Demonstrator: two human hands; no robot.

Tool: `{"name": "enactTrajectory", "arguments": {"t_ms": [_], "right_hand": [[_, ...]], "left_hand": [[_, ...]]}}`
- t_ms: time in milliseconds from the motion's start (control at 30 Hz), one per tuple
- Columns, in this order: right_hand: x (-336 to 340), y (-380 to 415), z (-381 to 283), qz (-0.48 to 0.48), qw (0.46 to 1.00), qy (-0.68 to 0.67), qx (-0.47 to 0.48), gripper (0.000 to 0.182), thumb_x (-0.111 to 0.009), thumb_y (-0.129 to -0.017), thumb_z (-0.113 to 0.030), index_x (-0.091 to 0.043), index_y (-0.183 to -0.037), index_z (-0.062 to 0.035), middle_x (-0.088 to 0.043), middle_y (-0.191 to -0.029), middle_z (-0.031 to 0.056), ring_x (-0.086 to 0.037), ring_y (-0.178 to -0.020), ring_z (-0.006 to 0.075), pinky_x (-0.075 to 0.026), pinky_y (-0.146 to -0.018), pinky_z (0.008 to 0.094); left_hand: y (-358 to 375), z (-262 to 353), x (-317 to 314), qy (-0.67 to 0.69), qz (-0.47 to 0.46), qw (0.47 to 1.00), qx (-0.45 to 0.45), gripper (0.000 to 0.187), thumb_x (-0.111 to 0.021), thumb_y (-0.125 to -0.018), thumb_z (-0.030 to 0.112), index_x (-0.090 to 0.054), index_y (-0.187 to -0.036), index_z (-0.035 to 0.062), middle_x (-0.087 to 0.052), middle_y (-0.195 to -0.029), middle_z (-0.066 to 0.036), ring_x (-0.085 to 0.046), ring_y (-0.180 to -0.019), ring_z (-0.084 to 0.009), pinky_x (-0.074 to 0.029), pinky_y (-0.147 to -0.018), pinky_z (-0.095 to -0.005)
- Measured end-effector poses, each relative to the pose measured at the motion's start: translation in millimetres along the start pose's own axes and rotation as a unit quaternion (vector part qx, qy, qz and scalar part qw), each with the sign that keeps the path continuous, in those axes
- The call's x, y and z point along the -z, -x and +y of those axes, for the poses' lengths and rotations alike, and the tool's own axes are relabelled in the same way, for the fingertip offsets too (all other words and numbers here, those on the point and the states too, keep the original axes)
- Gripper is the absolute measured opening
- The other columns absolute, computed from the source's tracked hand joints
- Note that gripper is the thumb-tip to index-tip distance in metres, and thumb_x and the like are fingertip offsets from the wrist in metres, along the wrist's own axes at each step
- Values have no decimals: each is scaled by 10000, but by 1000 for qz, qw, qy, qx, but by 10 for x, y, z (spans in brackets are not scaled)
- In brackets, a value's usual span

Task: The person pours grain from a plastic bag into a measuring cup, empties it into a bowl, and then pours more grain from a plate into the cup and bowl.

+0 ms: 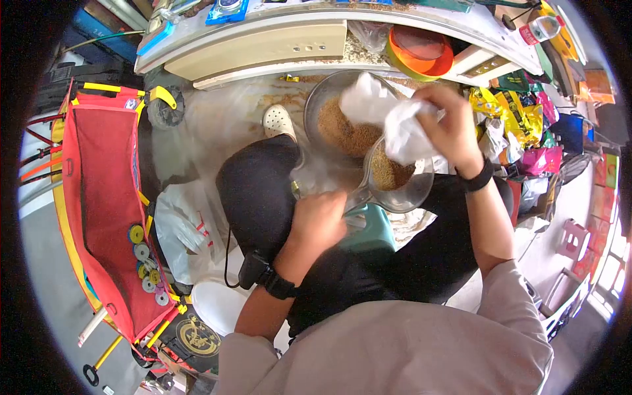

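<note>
My left hand [319, 220] is closed round the handle of a round, see-through scoop [416, 192]. Brown, grain-like bits [390, 172] lie in the scoop, above my lap. My right hand [454, 125] grips a crumpled white plastic bag [407, 135], smeared by motion. The bag hangs over the scoop and hides part of its rim. Another white part of it reaches over a large round basin [315, 99] that stands on the floor just beyond. Loose brown grain [342, 131] covers the basin's bottom.
A teal box-like thing [376, 227] sits between my legs. On the left stands a red mesh folding frame [102, 197] with several small spools. Bright packets [517, 112] are piled at right. A low cabinet [263, 52] with an orange bowl [421, 62] runs along the front.
</note>
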State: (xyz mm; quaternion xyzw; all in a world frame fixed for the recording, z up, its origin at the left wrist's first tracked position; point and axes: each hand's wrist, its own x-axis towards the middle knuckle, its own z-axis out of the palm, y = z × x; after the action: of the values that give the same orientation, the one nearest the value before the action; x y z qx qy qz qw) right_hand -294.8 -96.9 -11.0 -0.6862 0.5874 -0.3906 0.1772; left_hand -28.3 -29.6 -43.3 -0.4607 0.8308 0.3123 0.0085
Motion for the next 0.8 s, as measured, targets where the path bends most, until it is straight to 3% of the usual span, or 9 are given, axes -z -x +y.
{"name": "enactTrajectory", "arguments": {"t_ms": [133, 200, 267, 333, 367, 500, 633, 733, 800], "right_hand": [[35, -258, 153, -27, 987, 97, -127, 220, -659, -772, -117, -602, -946, 4, -594, -718, 188, -594, -617, 297, -461, -590, 347], [-113, -274, 326, 27, 999, 12, -38, 208, -667, -771, -140, -605, -923, -11, -609, -728, 173, -597, -643, 311, -471, -619, 343], [-99, -292, 329, 1, 998, -15, -64, 220, -663, -758, -148, -607, -935, -30, -634, -786, 166, -626, -717, 328, -492, -663, 368], [-68, -312, 273, 11, 995, 94, -32, 202, -629, -752, -22, -571, -945, -6, -592, -757, 124, -598, -664, 218, -485, -665, 316], [-85, -302, 314, 17, 992, 120, -21, 218, -620, -744, -43, -553, -951, -31, -611, -804, 130, -617, -703, 288, -501, -666, 359], [-271, -201, 478, -2, 978, 208, 13, 201, -574, -747, -73, -507, -936, -79, -609, -821, 148, -618, -782, 358, -496, -649, 441], [-397, -43, 744, -89, 974, 208, 15, 211, -556, -740, -70, -522, -948, -69, -613, -822, 164, -612, -773, 383, -492, -671, 462], [-335, 77, 656, -307, 939, 155, 21, 165, -565, -723, -66, -570, -884, -33, -625, -809, 191, -621, -809, 381, -484, -688, 464], [-316, 118, 613, -307, 943, 126, 24, 155, -572, -715, -52, -566, -868, -32, -612, -779, 186, -613, -773, 375, -479, -671, 449]], "left_hand": [[-11, 68, 64, -4, -11, 1000, 4, 143, -574, -676, 72, -550, -812, 37, -648, -785, -181, -638, -737, -389, -502, -661, -492], [6, 84, 110, -3, -13, 1000, 10, 142, -573, -674, 70, -549, -810, 38, -646, -780, -182, -637, -737, -392, -500, -663, -495], [41, 64, 137, 9, -26, 1000, 10, 140, -571, -671, 67, -542, -805, 38, -637, -770, -190, -630, -739, -400, -495, -664, -499], [86, 42, 157, 20, -23, 1000, 4, 140, -573, -668, 69, -540, -801, 38, -632, -769, -194, -626, -741, -404, -490, -662, -499], [106, 39, 165, 35, -22, 999, -4, 141, -574, -665, 70, -537, -797, 37, -627, -767, -199, -623, -742, -408, -486, -660, -499], [133, 58, 249, 59, -37, 997, -24, 141, -583, -661, 80, -537, -788, 40, -621, -761, -200, -620, -743, -408, -479, -657, -497], [170, 11, 226, 66, -39, 997, -33, 141, -585, -653, 87, -547, -783, 46, -619, -744, -196, -618, -743, -408, -476, -655, -497], [163, -3, 193, 50, -43, 997, -35, 143, -581, -649, 86, -559, -786, 48, -622, -742, -197, -618, -741, -409, -480, -658, -497], [155, -2, 176, 35, -46, 998, -39, 144, -579, -647, 84, -566, -787, 49, -624, -744, -197, -618, -740, -409, -481, -661, -498]]}}
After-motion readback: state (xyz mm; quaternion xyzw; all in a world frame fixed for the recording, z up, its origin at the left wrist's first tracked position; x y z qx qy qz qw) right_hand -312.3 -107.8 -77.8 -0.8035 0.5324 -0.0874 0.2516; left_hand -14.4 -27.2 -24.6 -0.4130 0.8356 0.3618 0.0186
